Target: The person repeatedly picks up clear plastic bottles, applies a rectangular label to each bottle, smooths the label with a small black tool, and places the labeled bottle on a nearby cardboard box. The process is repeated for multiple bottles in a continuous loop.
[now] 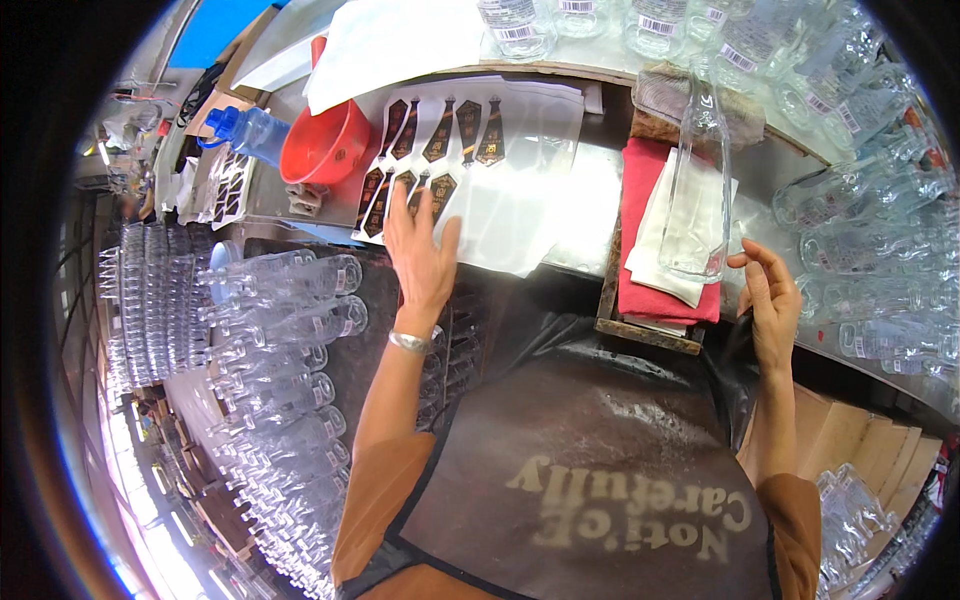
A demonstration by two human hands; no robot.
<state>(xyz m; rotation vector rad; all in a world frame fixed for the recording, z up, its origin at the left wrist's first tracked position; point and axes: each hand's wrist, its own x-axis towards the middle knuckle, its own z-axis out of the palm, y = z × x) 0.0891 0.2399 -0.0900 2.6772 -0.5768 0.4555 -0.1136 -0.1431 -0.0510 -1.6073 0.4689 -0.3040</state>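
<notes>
My left hand (420,255) rests on a sheet of black neck-shaped labels (436,135) with gold print. Its fingers are spread and the fingertips touch the lower row; no label is lifted. To the right, a clear glass bottle (697,190) lies on a folded white cloth (655,255) over a red cloth (628,240), its base toward me. Just beside that base is my right hand (770,305), its fingers loosely bent and apart, with nothing between them. Whether a fingertip touches the glass is hard to make out.
A wooden tray (650,338) holds the cloths; a brown rag (668,95) lies at its far end. Clear bottles (850,190) crowd the right side, and more bottles (290,370) lie stacked at left. Beyond my left hand are a red bowl (325,145) and blue-capped bottle (245,130).
</notes>
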